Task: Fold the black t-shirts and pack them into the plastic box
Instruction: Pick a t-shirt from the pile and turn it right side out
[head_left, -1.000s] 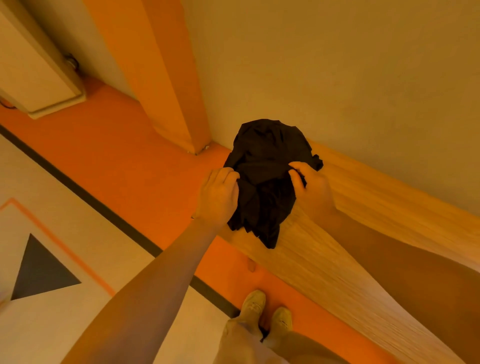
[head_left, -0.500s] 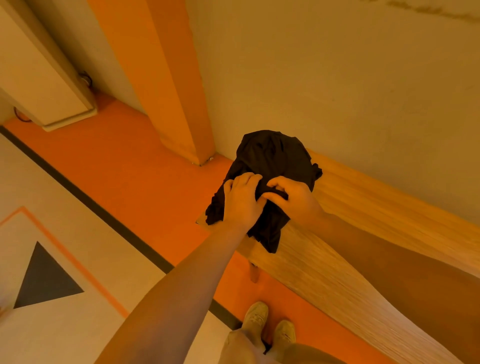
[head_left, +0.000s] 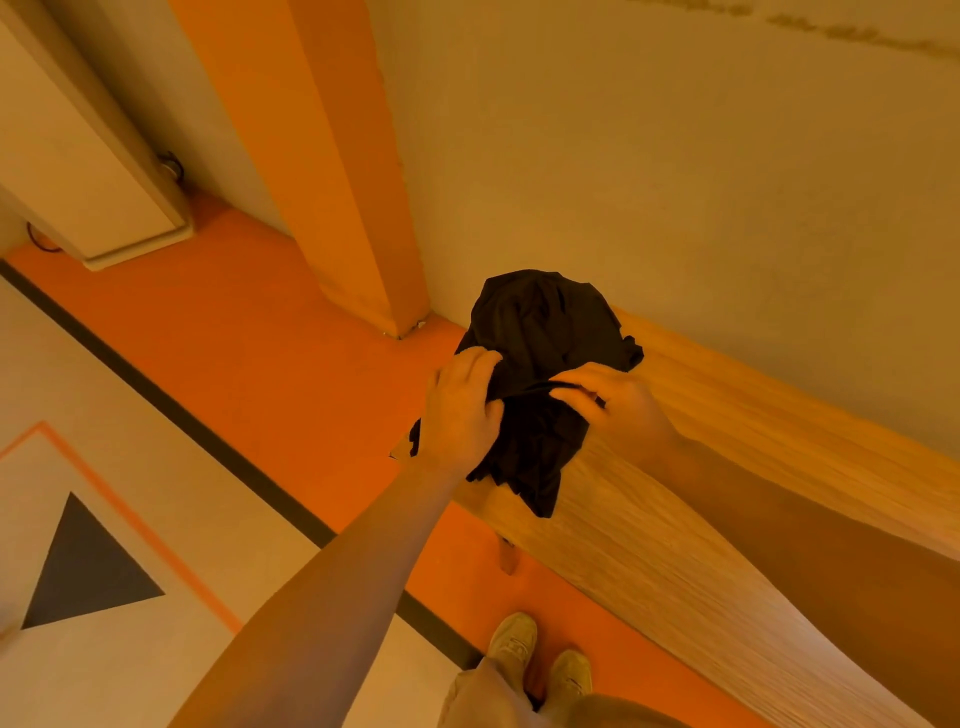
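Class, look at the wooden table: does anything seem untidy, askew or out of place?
Yes. The black t-shirt is a crumpled heap at the table's corner, partly hanging over the edge. Left hand and right hand both grip it.

Both forearms were bare from the lower edge of the view up to the wrists, with no sleeve in sight. The left hand (head_left: 460, 410) and the right hand (head_left: 618, 402) wore no gloves, and no watch or band showed at either wrist. Lower down, the person wore light, beige-looking trousers (head_left: 483, 696), loose at the leg. On the feet were pale lace-up sneakers (head_left: 511, 642), low cut, with rounded toes; the laces showed faintly on the left one. The warm light tinted every colour.
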